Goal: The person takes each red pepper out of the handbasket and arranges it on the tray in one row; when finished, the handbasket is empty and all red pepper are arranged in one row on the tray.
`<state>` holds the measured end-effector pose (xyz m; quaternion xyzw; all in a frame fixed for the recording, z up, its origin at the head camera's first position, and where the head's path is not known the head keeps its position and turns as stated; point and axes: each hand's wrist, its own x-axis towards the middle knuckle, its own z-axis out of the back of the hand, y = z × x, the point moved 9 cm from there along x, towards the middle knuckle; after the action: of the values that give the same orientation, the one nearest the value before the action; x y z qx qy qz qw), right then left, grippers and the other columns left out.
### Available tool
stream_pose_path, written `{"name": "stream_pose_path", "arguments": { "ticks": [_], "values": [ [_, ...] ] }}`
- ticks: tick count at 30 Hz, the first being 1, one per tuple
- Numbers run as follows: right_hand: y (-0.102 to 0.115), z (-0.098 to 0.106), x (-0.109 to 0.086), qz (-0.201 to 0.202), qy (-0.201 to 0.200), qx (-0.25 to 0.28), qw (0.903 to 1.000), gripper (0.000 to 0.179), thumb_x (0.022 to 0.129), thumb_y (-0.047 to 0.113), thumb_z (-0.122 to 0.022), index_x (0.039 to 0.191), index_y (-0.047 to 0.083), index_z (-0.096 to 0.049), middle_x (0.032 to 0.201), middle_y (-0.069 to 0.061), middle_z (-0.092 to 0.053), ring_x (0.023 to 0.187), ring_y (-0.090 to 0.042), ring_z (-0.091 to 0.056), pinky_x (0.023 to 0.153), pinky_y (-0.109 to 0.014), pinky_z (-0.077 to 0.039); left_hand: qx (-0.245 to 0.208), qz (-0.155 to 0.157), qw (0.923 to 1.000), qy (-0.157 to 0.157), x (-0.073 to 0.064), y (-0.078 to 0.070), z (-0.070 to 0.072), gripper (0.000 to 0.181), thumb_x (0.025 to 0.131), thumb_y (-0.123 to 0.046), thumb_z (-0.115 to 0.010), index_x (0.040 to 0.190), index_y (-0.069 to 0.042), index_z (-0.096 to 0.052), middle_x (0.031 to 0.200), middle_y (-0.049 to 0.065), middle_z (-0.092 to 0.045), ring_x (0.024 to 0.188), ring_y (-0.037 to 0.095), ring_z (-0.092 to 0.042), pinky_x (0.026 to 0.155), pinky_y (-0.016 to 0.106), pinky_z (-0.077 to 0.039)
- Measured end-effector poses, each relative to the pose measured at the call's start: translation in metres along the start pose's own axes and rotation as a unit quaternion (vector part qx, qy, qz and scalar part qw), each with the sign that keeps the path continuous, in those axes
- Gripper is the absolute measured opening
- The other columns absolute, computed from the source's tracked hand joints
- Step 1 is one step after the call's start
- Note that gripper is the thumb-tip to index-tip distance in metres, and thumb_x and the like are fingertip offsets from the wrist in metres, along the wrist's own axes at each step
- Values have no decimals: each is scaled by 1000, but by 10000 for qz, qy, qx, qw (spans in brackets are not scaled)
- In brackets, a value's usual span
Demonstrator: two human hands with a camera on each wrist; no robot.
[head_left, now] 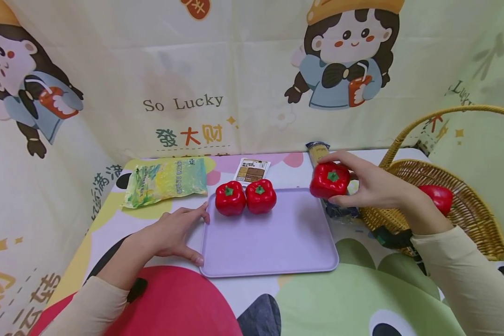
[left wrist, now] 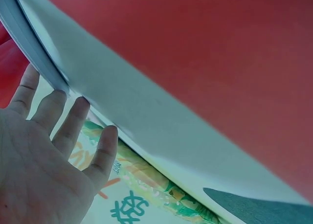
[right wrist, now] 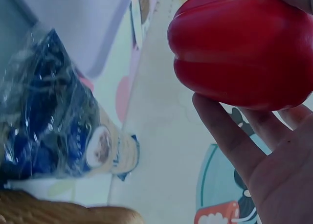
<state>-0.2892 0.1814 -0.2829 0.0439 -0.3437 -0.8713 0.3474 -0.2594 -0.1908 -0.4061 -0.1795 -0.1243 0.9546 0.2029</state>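
My right hand [head_left: 371, 186] grips a red bell pepper [head_left: 329, 180] above the right rim of a lilac tray [head_left: 273, 247]. In the right wrist view the same pepper [right wrist: 239, 50] lies between thumb and fingers. Two more red bell peppers, one [head_left: 230, 198] at the tray's far left corner and another [head_left: 261, 196] right beside it, sit upright with green stems. My left hand [head_left: 172, 233] touches the tray's left edge, its fingers and thumb spread and fairly straight. In the left wrist view, the left hand's fingertips [left wrist: 80, 102] meet the tray's rim.
A wicker basket [head_left: 470, 186] with a tall handle stands at the right, holding another red pepper [head_left: 438, 198]. Yellow-green packet [head_left: 168, 182] lies at the left. Behind the tray is a small white-and-brown packet [head_left: 252, 171]. A blue clear-wrapped package [right wrist: 54, 116] lies between tray and basket.
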Motion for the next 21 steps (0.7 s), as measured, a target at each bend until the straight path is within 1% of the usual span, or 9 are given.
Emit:
{"name": "stream_pose_path", "arguments": {
  "ticks": [3,6,10,14,17,21],
  "values": [
    [2,-6,5,218,52,26,9997,85,76,8,-90,147,21,-44,142,-1,-50,126,-25,-49,84,-30,-59,1,19,10000,3,0,0,0,93,56,-72,-88,132,-34,-51,164,8,-36,142,36,-40,104,65,-42],
    [3,-12,10,302,102,72,9995,86,76,11,-91,147,22,-44,142,-2,-50,127,-24,-49,85,-31,-59,-22,37,10000,12,0,1,-1,92,56,-71,-89,132,-34,-51,164,8,-35,142,36,-39,104,65,-42],
    [3,-20,17,270,169,152,9994,86,75,15,-92,147,23,-45,141,-1,-51,128,-24,-49,85,-32,-59,-35,38,10000,24,1,2,-2,92,55,-71,-89,131,-35,-52,165,7,-35,142,37,-39,103,66,-43],
    [2,-30,22,215,258,254,9991,84,77,14,-91,147,22,-45,141,-3,-51,128,-26,-50,87,-36,-60,-11,36,10000,4,1,3,-4,93,54,-72,-88,131,-35,-51,165,7,-35,142,37,-40,103,65,-43],
    [-1,-36,24,174,344,292,9988,86,77,14,-90,148,22,-44,142,-5,-50,129,-27,-49,88,-40,-59,14,50,10000,5,1,4,-4,93,54,-73,-88,131,-36,-51,165,6,-35,143,36,-40,104,65,-43],
    [-5,-44,26,129,439,284,9985,88,76,16,-91,150,22,-43,144,-5,-50,132,-28,-47,88,-41,-59,-6,26,10000,11,1,3,-3,92,55,-73,-88,131,-35,-51,165,7,-35,143,36,-39,104,66,-42]
  ]
}}
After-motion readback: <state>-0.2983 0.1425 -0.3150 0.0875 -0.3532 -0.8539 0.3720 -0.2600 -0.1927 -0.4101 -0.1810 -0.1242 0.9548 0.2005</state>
